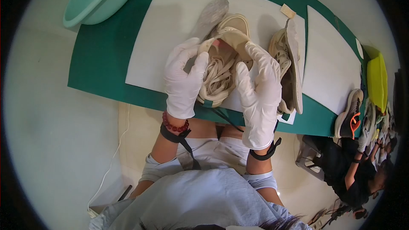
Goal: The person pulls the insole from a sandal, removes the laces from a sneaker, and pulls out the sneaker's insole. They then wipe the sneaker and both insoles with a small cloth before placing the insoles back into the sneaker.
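Note:
Both of my hands wear white gloves. A cream shoe (217, 96) stands upright on the white board, its laces (218, 73) bundled inside the opening. My left hand (184, 72) grips the shoe's left edge between thumb and fingers. On the right side, my right hand (260, 87) has its fingertips on the shoe's raised tongue and collar, the thumb held apart. Behind the shoe lie a grey-white insole (211, 15) and another cream shoe part (234, 23). A second cream shoe (295, 66) rests on its side right of my right hand.
A light green basin (100, 0) stands at the back left on the green table mat (100, 59). Right are a small beige block (288, 11), another white board (330, 59), a dark shoe (350, 113), a yellow container (377, 81) and a seated person in black (347, 166).

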### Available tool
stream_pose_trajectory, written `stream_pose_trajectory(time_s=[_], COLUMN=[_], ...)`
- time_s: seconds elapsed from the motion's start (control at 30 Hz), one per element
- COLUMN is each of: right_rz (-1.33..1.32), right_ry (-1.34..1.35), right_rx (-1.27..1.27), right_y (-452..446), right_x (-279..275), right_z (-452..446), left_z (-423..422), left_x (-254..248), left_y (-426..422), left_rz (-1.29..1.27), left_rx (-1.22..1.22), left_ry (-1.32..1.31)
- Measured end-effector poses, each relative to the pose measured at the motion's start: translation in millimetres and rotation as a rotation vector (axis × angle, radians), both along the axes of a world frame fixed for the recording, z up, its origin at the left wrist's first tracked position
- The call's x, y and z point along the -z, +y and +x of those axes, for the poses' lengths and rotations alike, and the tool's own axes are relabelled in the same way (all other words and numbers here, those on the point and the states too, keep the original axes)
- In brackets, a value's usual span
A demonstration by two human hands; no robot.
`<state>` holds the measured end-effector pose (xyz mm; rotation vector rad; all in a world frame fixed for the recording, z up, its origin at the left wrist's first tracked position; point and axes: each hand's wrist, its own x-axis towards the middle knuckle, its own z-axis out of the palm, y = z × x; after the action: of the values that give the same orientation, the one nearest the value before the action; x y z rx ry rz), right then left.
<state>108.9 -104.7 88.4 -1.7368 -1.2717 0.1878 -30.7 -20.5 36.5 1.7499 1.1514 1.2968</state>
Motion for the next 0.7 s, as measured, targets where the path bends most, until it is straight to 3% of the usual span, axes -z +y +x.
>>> stream_pose_trajectory(time_s=[0.1, 0.23, 0.37, 0.47, 0.6, 0.7], right_rz=[-0.010, 0.069, -0.345, -0.253, -0.340, -0.391], right_ry=[-0.202, -0.182, -0.276, -0.392, -0.526, -0.483], right_rx=[-0.030, -0.309, -0.372, -0.277, -0.418, -0.469], right_y=[-2.1, -15.9, -10.7, -9.7, -1.2, -0.4], right_x=[-3.6, -7.2, -7.9, 4.3, 7.8, 1.4], right_z=[-0.6, -15.7, -36.1, -41.4, -28.7, -25.0], left_z=[-0.8, -0.4, -1.4, -2.8, -1.7, 0.0], left_x=[0.4, -5.5, 2.8, -0.5, 1.3, 3.4], left_y=[0.8, 1.8, 2.1, 3.7, 4.6, 2.0], left_rz=[-0.006, -0.002, -0.031, -0.011, 0.006, -0.027], left_rx=[0.011, 0.018, 0.042, 0.051, 0.035, 0.014], left_ry=[-0.003, 0.033, -0.018, 0.010, 0.018, -0.001])
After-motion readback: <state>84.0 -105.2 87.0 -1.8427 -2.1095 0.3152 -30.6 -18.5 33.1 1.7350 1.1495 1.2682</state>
